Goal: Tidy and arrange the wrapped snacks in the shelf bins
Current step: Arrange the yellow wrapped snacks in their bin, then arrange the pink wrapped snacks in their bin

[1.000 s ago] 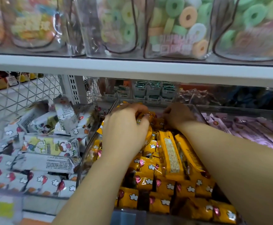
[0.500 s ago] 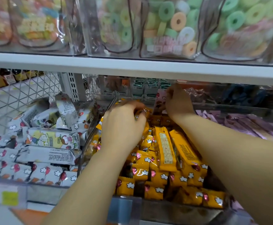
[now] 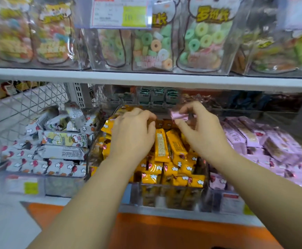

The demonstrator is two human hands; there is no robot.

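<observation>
1. Yellow wrapped snacks (image 3: 162, 150) fill the clear middle bin (image 3: 171, 194) at centre frame, some lying flat, some standing on end.
2. Left hand (image 3: 132, 135) sits curled on the back of that pile; what its grip has, can't tell.
3. Right hand (image 3: 200, 130) pinches a pink wrapped snack (image 3: 178, 115) over the bin's back edge.
4. Pink snacks (image 3: 254, 141) sit in the right bin, white ones (image 3: 62, 141) on the left.
5. Candy ring bags (image 3: 153, 45) line the upper shelf.

Yellow characters "罗班长" on the clear candy-ring bag (image 3: 206, 42); price tag (image 3: 119, 12) print illegible.
</observation>
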